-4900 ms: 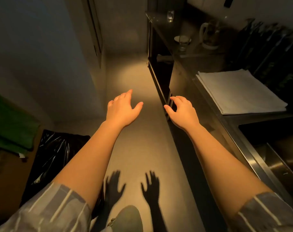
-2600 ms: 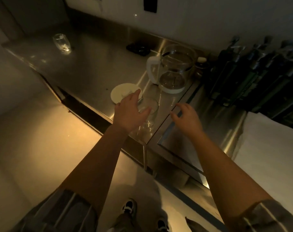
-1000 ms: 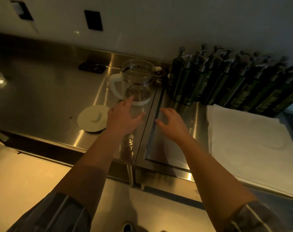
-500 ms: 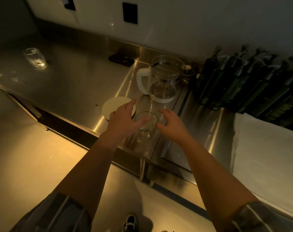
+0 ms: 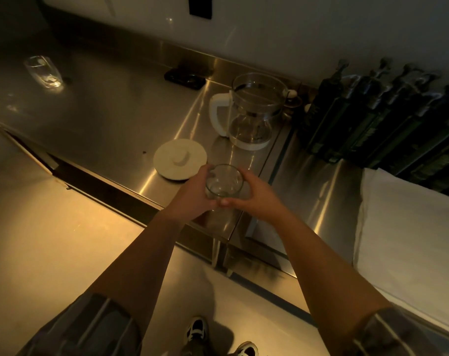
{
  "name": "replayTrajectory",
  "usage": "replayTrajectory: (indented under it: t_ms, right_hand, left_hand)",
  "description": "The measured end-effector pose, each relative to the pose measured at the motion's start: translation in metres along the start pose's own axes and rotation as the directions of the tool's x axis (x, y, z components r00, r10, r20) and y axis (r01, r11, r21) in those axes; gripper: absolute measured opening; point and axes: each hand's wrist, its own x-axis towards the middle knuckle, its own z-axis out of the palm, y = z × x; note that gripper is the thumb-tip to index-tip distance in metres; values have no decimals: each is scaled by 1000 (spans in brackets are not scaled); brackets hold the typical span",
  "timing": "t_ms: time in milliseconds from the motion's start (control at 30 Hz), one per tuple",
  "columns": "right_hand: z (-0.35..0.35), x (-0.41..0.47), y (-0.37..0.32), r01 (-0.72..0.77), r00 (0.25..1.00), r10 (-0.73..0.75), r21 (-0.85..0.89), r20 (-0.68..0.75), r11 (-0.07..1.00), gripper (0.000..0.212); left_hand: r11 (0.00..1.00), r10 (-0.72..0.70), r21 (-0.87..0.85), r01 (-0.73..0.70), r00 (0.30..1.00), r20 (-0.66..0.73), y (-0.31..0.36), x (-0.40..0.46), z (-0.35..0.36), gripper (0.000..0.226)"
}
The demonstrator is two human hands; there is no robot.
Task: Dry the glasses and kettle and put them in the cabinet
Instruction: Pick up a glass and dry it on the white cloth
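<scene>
A clear drinking glass (image 5: 224, 183) is upright above the steel counter's front edge, gripped from both sides. My left hand (image 5: 192, 195) wraps its left side and my right hand (image 5: 256, 197) its right. Behind it stands the glass kettle (image 5: 254, 111) with a white handle and base, lid off. Its round cream lid (image 5: 180, 159) lies on the counter to the left. A second clear glass (image 5: 42, 71) stands far left on the counter.
A folded white towel (image 5: 408, 227) lies on the counter at the right. A row of dark pump bottles (image 5: 387, 116) lines the back wall. A small black object (image 5: 185, 76) sits by the backsplash. The steel counter (image 5: 103, 119) edges a tan floor.
My right hand has closed onto the glass, which both hands now hold. The glass has moved slightly toward me, over the counter's front edge.
</scene>
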Motion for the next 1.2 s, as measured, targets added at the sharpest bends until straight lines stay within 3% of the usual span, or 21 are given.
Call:
replayTrajectory:
  t_ms: [367, 567, 733, 933, 1067, 1200]
  right_hand:
    - [-4, -5, -2, -21, 992, 31, 78, -123, 997, 80]
    - [-35, -31, -1, -27, 956, 68, 145, -285, 989, 80]
    - [-60, -66, 12, -67, 891, 154, 212, -427, 975, 87]
    - [-87, -113, 25, -132, 802, 236, 222, -549, 966, 97]
    - [-106, -133, 38, -196, 754, 262, 174, -603, 965, 110]
    - [-129, -150, 54, -256, 744, 262, 100, -615, 962, 104]
  left_hand:
    - [986, 103, -125, -108, 993, -52, 15, 9, -1, 87]
    - [949, 226, -237, -210, 973, 44, 61, 25, 9, 87]
    - [909, 350, -304, -284, 917, 190, 104, 34, 34, 86]
    - [884, 448, -269, -383, 857, 253, 145, 31, 85, 90]
    - [882, 470, -117, -456, 847, 247, 165, 27, 122, 87]
    - [868, 481, -18, -495, 834, 271, 182, 23, 155, 94]
